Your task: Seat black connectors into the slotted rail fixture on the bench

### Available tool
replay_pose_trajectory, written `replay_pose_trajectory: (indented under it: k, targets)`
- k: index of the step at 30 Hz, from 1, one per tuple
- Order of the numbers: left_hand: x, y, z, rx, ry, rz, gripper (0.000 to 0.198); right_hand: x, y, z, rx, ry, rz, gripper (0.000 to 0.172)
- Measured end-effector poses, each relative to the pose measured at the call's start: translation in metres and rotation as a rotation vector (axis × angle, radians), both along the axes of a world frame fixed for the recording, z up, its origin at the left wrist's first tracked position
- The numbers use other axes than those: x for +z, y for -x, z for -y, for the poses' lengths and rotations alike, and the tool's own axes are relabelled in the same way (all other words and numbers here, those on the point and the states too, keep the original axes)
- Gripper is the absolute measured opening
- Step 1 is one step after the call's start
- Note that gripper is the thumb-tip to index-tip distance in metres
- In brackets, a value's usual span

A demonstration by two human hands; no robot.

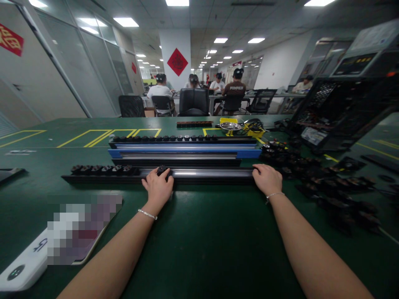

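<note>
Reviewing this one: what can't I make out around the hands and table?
Head view throughout:
- Black piece, lower part: behind the left hand.
- Front rail, right end: covered by right hand.
- White device, far end: pixelated.
- Black parts at right: blurred, uncountable.
- Dark object at far left: cut off by picture edge.

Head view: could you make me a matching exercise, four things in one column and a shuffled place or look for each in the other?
1. left hand
2. right hand
3. bowl
4. computer case

A. shiny, on the far side of the table
B. at the right end of the near rail
C. large and black, at the right of the view
D. at a black part partway along the near rail

Pairs: 1-D, 2-B, 3-A, 4-C
</note>
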State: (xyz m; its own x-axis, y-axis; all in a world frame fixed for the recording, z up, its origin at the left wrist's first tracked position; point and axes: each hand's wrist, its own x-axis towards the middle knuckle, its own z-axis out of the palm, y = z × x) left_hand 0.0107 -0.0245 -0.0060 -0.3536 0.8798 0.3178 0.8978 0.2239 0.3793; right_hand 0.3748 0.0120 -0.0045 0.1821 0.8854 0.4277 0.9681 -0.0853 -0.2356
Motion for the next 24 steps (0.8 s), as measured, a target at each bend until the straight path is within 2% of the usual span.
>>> replay_pose_trajectory:
  k: [9,24]
  targets:
    - [-0.003,-0.0056,0.0018,-0.041,-0.013,-0.035,0.04,-0.0042,-0.0022,-0.0022,0.006,-0.017,0.016,0.04]
    - [-0.0032,-0.0085,0.0033,-0.087,0.023,-0.098,0.042,-0.0002,-0.0005,-0.0006,-0.002,0.008,0.013,0.041]
